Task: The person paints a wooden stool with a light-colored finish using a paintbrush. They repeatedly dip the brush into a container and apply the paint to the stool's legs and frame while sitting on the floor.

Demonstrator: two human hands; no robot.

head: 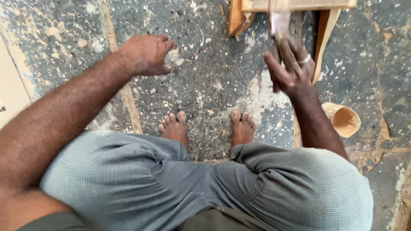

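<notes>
Through the head camera I look straight down at a squatting person's knees in grey trousers (171, 179) and two bare feet (209, 126) on a paint-spattered concrete floor (205, 55). My left hand (145, 54) sits in the upper left of the frame, empty, its fingers curled loosely under and pressed together, hovering just over the floor; I cannot tell whether the knuckles touch it. My right hand (291, 68) is in the upper right, a ring on one finger, with the fingers wrapped around the handle of a brush (279, 25), which is blurred and points up toward the top edge. The brush head lies against a wooden frame (295, 6) at the top of the frame, whose pale boards run down on either side of the hand. To the lower right of that hand, near the right knee, a small tan cup (344, 119) lies tipped on the floor, its mouth facing the camera.
</notes>
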